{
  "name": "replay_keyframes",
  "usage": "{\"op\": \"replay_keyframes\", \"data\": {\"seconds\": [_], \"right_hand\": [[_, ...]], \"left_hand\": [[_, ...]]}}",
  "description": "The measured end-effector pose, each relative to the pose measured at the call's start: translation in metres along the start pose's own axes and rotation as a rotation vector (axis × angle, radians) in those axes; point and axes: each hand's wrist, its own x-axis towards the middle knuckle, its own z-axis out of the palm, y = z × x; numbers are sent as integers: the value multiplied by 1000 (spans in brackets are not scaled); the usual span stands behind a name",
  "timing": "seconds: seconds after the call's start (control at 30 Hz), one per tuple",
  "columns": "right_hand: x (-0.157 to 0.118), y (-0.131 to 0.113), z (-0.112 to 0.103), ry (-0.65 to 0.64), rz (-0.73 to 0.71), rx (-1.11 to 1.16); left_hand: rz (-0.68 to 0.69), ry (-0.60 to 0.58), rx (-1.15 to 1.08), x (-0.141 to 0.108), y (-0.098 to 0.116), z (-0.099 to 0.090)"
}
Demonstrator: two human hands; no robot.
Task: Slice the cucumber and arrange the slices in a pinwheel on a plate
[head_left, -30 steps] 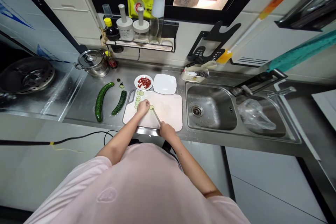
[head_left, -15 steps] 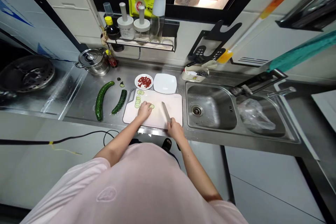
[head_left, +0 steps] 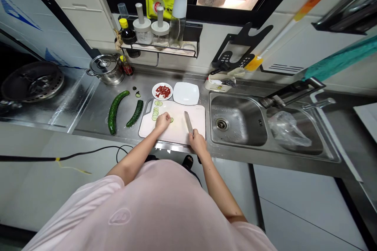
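Observation:
On a white cutting board (head_left: 179, 135) my right hand (head_left: 198, 144) grips a knife (head_left: 188, 122), its blade pointing away from me and apart from the slices. My left hand (head_left: 163, 122) is closed with curled fingers at the middle of the board. Beside its fingertips lies a pale green cucumber slice (head_left: 171, 120); anything inside the fingers is hidden. Several more cucumber slices (head_left: 155, 113) overlap in a row along the board's left side. Left of the board rest a short cut piece of cucumber (head_left: 134, 113) and a long curved cucumber (head_left: 116, 111).
Behind the board stand a plate of chopped red pieces (head_left: 162, 91) and a white square plate (head_left: 186, 93). A sink (head_left: 240, 125) adjoins on the right. Small cucumber ends (head_left: 138, 94), a steel pot (head_left: 106, 70) and a wok (head_left: 32, 82) are to the left.
My left hand has drawn its fingers in and sits slightly off the slice. The knife has shifted a little to the right and its blade has turned slightly.

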Motion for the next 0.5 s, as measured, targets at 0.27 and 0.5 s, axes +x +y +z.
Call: {"op": "replay_keyframes", "data": {"seconds": [0.27,0.5], "right_hand": [[5,2,6,17,-17,-3],[9,1,7,-2,-9,4]], "left_hand": [[-82,161,-76,-19,-27,-17],[-148,280,50,-29,-55,-35]]}}
